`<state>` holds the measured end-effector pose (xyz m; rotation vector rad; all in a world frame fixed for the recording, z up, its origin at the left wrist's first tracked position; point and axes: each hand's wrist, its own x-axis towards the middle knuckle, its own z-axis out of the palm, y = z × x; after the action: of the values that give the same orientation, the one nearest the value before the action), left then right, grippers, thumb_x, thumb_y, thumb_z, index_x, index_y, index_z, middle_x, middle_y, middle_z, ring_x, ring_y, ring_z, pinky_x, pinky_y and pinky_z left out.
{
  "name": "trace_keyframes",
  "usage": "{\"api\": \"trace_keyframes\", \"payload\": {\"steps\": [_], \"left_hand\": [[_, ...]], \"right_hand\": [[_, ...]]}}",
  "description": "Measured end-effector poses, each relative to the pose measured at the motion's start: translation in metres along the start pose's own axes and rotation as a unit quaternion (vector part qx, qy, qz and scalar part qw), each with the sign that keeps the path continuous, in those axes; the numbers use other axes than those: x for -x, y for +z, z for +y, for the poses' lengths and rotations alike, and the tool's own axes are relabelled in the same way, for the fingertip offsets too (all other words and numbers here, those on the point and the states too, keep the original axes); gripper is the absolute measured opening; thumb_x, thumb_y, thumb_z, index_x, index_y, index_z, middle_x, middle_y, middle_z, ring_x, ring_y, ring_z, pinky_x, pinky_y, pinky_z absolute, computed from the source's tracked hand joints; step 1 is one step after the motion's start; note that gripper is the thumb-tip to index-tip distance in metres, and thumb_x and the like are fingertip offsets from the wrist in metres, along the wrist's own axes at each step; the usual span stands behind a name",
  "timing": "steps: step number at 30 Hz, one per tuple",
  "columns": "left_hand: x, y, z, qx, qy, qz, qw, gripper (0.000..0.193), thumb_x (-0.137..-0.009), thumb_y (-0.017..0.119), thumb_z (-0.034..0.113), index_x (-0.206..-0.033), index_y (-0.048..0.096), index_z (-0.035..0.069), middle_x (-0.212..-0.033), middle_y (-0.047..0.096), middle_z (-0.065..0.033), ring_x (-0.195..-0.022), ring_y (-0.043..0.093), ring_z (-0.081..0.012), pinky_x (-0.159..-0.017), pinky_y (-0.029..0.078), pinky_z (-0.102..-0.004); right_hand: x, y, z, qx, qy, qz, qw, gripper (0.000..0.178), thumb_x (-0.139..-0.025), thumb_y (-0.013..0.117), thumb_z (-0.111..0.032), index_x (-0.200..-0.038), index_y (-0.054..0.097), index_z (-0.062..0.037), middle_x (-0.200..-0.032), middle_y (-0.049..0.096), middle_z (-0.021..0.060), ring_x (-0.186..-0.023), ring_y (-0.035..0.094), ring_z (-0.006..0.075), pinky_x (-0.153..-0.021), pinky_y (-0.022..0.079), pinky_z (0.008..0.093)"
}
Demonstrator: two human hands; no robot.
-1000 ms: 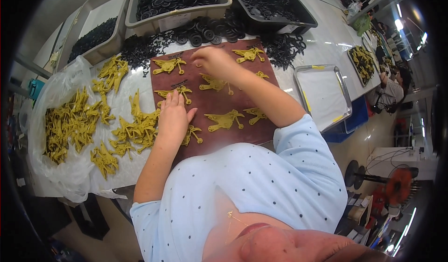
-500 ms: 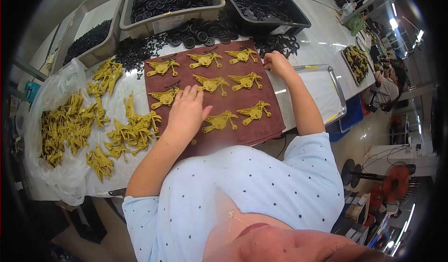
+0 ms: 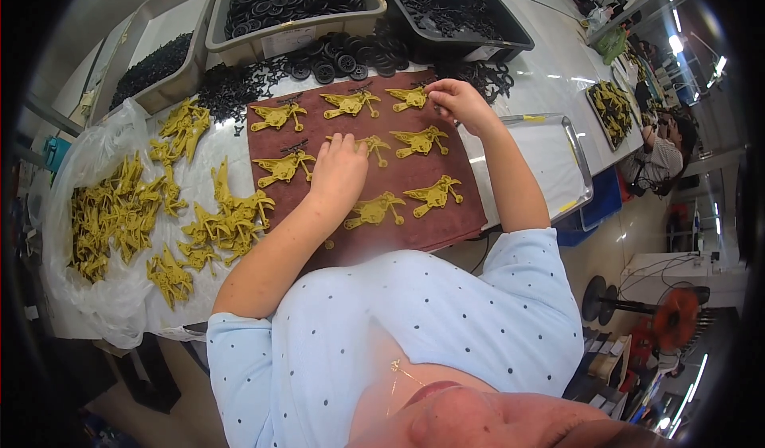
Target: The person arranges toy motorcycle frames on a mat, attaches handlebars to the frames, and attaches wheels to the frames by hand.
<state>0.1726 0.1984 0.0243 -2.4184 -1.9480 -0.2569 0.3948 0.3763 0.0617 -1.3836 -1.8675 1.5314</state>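
Several flat yellow plastic pieces lie in rows on a dark red cloth [image 3: 382, 241]. My left hand [image 3: 341, 173] rests over the middle yellow piece [image 3: 374, 150], fingers stretched forward and covering its left part. At the cloth's far right corner, my right hand [image 3: 464, 107] is pinched beside the far right yellow piece [image 3: 408, 99]. Small dark bits show at its fingers, seemingly a small black part, mostly hidden. Thin black parts lie along the tops of some pieces, such as the far left yellow piece [image 3: 275, 115] and the one below it [image 3: 283, 167].
Loose black wheels [image 3: 347, 64] and small black parts [image 3: 486, 77] lie behind the cloth, before a grey bin of wheels [image 3: 295, 33] and a black bin [image 3: 510, 40]. Yellow pieces spill from a plastic bag [image 3: 119, 296] at left. A metal-rimmed tray [image 3: 586, 173] stands at right.
My right hand has moved left from the black parts to the far right yellow piece. My left hand has shifted right, from the left column to the middle piece.
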Motion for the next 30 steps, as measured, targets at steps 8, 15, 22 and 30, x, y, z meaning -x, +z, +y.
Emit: {"api": "trace_keyframes", "payload": {"steps": [8, 15, 22, 30], "left_hand": [[0.009, -0.012, 0.007, 0.005, -0.027, 0.037, 0.999, 0.042, -0.078, 0.067, 0.019, -0.116, 0.059, 0.001, -0.118, 0.055, -0.0173, -0.114, 0.050, -0.0314, -0.094, 0.041, -0.0394], [0.020, -0.010, 0.014, 0.050, 0.005, 0.004, 0.999, 0.049, -0.082, 0.065, 0.027, -0.120, 0.054, -0.002, -0.131, 0.050, -0.0179, -0.125, 0.044, -0.0291, -0.103, 0.035, -0.0414], [0.022, -0.007, 0.014, 0.037, 0.003, 0.011, 0.999, 0.056, -0.083, 0.064, 0.032, -0.123, 0.051, -0.004, -0.132, 0.049, -0.0181, -0.126, 0.043, -0.0292, -0.104, 0.035, -0.0410], [0.022, 0.004, 0.013, 0.046, 0.004, -0.016, 0.999, 0.063, -0.080, 0.066, 0.032, -0.128, 0.047, -0.004, -0.135, 0.045, -0.0177, -0.129, 0.040, -0.0288, -0.107, 0.031, -0.0388]], "right_hand": [[0.005, 0.035, -0.019, -0.070, 0.017, -0.125, 0.990, 0.023, -0.090, 0.058, -0.005, -0.112, 0.058, -0.0004, -0.083, 0.059, -0.0009, -0.068, 0.054, 0.0052, -0.062, 0.048, 0.0188], [0.009, 0.060, -0.026, -0.188, 0.027, -0.127, 0.974, 0.020, -0.087, 0.062, -0.004, -0.106, 0.058, -0.0014, -0.086, 0.059, 0.0004, -0.075, 0.059, 0.0095, -0.068, 0.050, 0.0208], [0.014, 0.088, -0.029, 0.068, -0.116, -0.069, 0.989, 0.020, -0.081, 0.066, -0.001, -0.100, 0.066, 0.0024, -0.089, 0.066, 0.0075, -0.081, 0.064, 0.0122, -0.070, 0.052, 0.0241], [0.004, 0.096, -0.020, 0.095, -0.105, -0.088, 0.986, 0.016, -0.078, 0.068, -0.002, -0.094, 0.070, -0.0015, -0.084, 0.069, 0.0059, -0.075, 0.063, 0.0116, -0.065, 0.050, 0.0256]]}}
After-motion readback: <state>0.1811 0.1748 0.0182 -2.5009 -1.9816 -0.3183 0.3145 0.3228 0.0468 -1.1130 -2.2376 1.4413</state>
